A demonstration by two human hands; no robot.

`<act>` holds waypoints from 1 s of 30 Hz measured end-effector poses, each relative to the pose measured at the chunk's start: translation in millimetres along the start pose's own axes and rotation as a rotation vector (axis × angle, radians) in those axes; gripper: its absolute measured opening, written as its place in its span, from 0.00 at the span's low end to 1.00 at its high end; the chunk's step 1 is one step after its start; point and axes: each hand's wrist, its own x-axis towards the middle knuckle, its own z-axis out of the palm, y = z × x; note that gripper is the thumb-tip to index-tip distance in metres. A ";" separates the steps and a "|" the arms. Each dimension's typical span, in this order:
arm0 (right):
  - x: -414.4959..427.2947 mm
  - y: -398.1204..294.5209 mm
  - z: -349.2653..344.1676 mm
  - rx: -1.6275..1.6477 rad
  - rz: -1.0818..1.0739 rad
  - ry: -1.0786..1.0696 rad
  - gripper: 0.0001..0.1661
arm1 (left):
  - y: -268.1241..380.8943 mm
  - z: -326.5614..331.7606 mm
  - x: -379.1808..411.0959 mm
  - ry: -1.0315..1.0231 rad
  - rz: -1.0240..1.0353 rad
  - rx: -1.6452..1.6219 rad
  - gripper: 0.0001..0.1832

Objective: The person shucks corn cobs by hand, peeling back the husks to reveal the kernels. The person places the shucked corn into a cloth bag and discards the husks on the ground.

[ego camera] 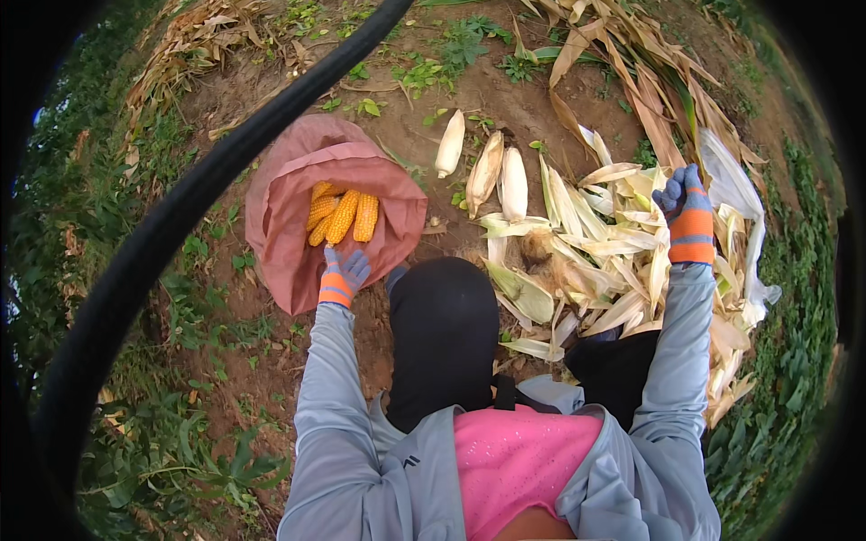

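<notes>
Both my hands wear grey and orange knit gloves. My left hand (346, 272) is at the near edge of a reddish woven sack (284, 196), fingers apart, its fingertips by the lower end of a husked yellow corn cob (343, 216). Several such cobs lie inside the sack's mouth. My right hand (682, 196) is over the far right part of a heap of pale corn husks (622, 237), its fingers curled; whether it grips a husk cannot be made out. Between sack and heap, on the soil, lie several ears in their husks, one (450, 144) apart from two side by side.
Dry corn stalks and leaves (643, 88) lie beyond the heap, with more dry leaves (196, 54) at the upper left. A whitish plastic sheet (737, 182) borders the heap on the right. A black cable or strap (223, 162) crosses the view. Green weeds grow at both sides.
</notes>
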 end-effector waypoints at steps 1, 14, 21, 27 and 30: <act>2.0 1.4 -1.0 -0.004 0.014 -0.049 0.16 | 0.5 8.9 -4.8 0.010 -0.015 -0.013 0.41; -35.1 23.3 46.0 -0.543 -0.010 -0.546 0.17 | 21.7 253.6 -76.3 -0.935 -0.252 0.334 0.42; -43.2 34.5 55.1 -0.746 -0.088 -0.605 0.30 | -25.9 363.5 -136.8 -1.114 -0.377 0.929 0.40; -38.4 26.2 32.7 -0.779 -0.229 -0.454 0.16 | -63.8 396.5 -154.8 -1.001 -0.403 0.865 0.35; -19.9 9.6 1.7 -0.785 -0.254 -0.295 0.12 | -64.3 392.2 -165.7 -1.103 -0.385 0.720 0.34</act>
